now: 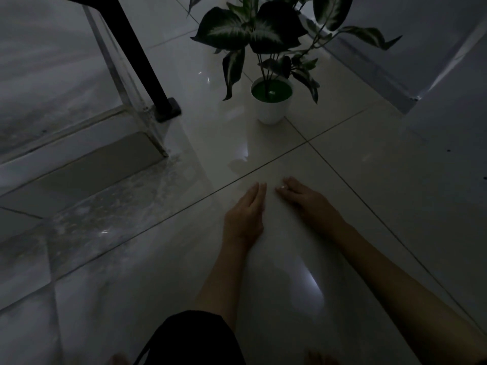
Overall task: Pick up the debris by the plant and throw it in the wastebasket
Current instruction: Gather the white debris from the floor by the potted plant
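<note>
Dim room, glossy pale tiled floor [369, 180] crossed by dark grout lines. Left hand [243, 216] lying flat on the tile, fingers straight and together, nothing in its grip. Right hand [307, 197] just beside it, knuckles up, fingertips [279, 190] curled narrow and pinching a small pale scrap of debris [283, 187] right at the floor surface; too small and dark to tell what the scrap is. Both hands a little this side of a grout crossing, near the potted plant [266, 35], not touching it. White pot [271, 110] upright on the tile beyond the hands, green filling inside, broad dark variegated leaves spreading above. Black furniture leg [143, 56] with a square foot to the left of the pot, beside a clear panel. Bare forearms reaching forward from the bottom edge; dark clothing [195, 338] low at the bottom.
</note>
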